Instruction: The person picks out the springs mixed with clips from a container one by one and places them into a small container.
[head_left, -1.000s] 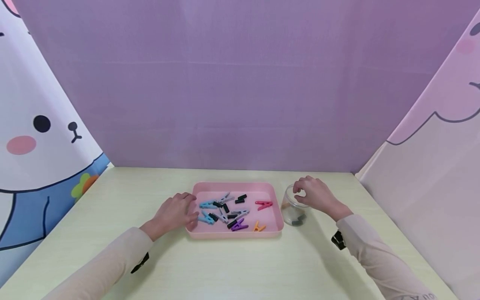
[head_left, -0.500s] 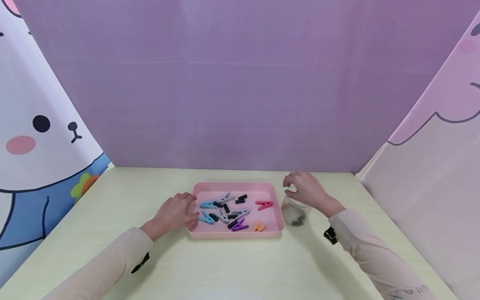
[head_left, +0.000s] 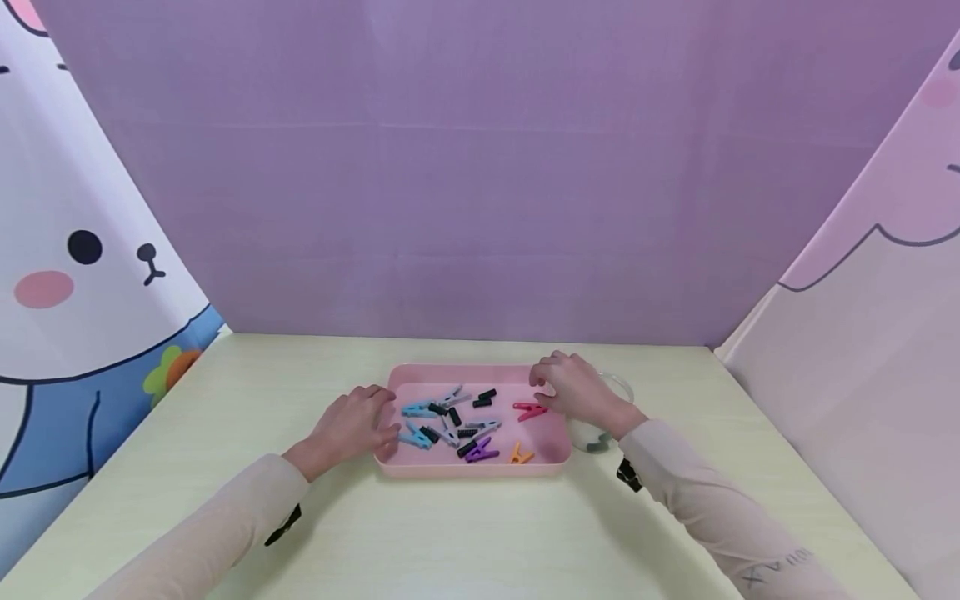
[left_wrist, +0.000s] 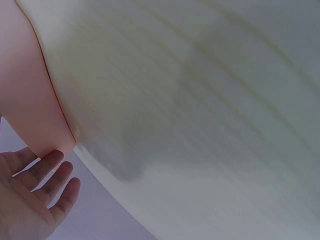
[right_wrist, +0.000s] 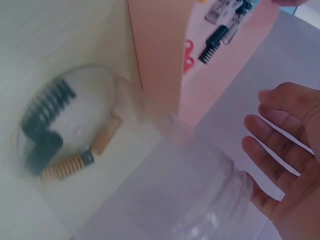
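A shallow pink tray (head_left: 472,470) holds light blue, grey, purple, red and orange plastic clips among several small black pieces, some ribbed. My left hand (head_left: 348,429) rests at the tray's left rim, fingers loosely bent; in the left wrist view its fingertips (left_wrist: 52,159) meet the tray's wall. Over the tray's right side is my right hand (head_left: 577,390), just above the red clip (head_left: 529,411). Nothing shows between its parted fingers in the right wrist view. A clear jar (head_left: 621,385) stands right of the tray, partly hidden by that hand. Inside lie black ribbed pieces (right_wrist: 47,107) and brown pieces (right_wrist: 107,135).
A pale wooden table (head_left: 465,533) carries the tray and jar. Behind it rises a purple cloth backdrop (head_left: 465,167). Printed cartoon cloths close in the left and right sides. The jar stands close to the tray's right wall.
My right hand has moved left from above the jar's mouth to over the tray's right side. The left hand stays at the tray's left rim.
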